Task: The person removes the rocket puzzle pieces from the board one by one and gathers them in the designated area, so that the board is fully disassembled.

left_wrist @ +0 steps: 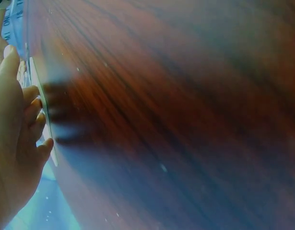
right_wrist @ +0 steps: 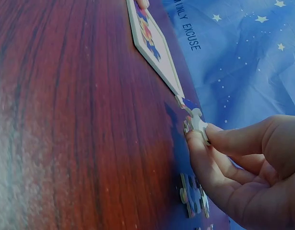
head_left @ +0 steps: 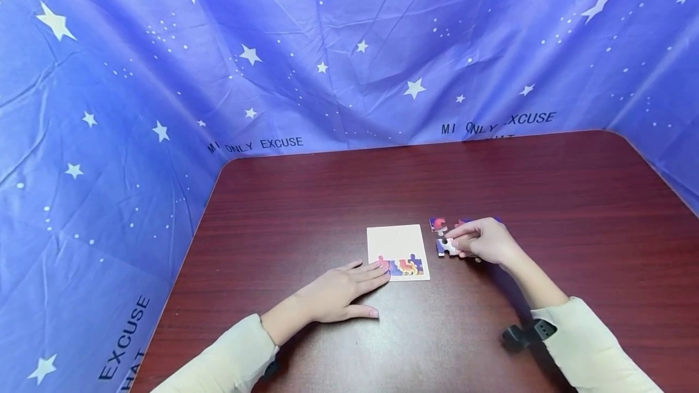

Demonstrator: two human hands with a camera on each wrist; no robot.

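Nearest to us is the black wrist camera (head_left: 526, 335) at the right sleeve (head_left: 587, 341). Farther in, to the left, the left hand (head_left: 341, 290) lies with its fingers straight and close together, their tips on the left end of the puzzle row (head_left: 406, 267) and the thumb apart, over the wooden table (head_left: 273, 217).

That row fills the near part of the pale puzzle board (head_left: 395, 240), its long axis running left to right and its knobs pointing to the far side. We judge the near row all but complete, though the fingers cover its left end; the far part of the board shows bare, so we take more than half to be left.

Right of the board, the right hand (head_left: 488, 242) has thumb and forefinger clamped on a white-and-purple puzzle piece (head_left: 441, 248). We see a notch on its far side; its visible part reaches leftward out of the fingers, toward the board, but they cover too much for us to tell its long axis.

Just beyond that piece lies a red-and-blue piece (head_left: 438, 224). More loose pieces (right_wrist: 193, 194) show beside the right hand in the right wrist view; we cannot count them. Farthest off hangs a star-printed curtain (head_left: 338, 77).
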